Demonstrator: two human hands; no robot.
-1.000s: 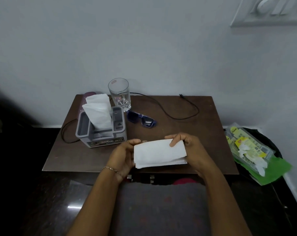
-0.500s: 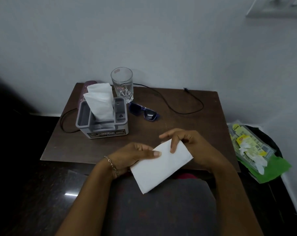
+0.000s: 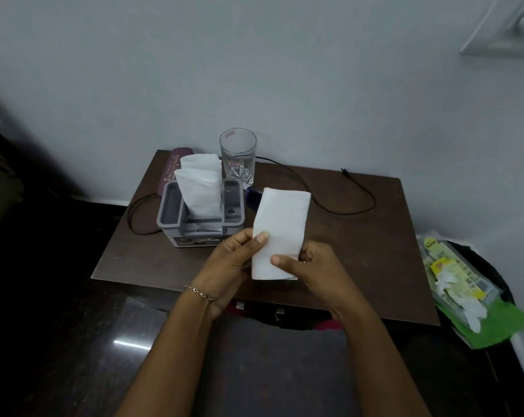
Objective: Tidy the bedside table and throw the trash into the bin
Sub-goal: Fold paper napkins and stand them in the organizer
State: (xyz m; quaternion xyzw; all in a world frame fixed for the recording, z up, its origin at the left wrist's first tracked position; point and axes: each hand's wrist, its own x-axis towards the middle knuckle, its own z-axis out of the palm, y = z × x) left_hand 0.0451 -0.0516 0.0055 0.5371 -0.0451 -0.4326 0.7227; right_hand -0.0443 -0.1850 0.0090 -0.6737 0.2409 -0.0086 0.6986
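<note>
A folded white tissue stands upright above the front of the brown bedside table. My left hand pinches its lower left edge with the thumb on top. My right hand grips its lower right corner, thumb across the front. Behind the tissue, blue sunglasses are mostly hidden. A grey organiser at the table's left holds two folded white tissues. The black bin with a green liner stands on the floor to the right, with wrappers and crumpled tissue inside.
A clear glass stands behind the organiser. A purple case lies at the back left. A black cable loops across the table's back and off the left side. The wall is close behind, and dark floor lies to the left.
The tissue has turned from lying flat and slanted to standing upright, and both hands have raised it further over the table. The sunglasses are now mostly covered by it.
</note>
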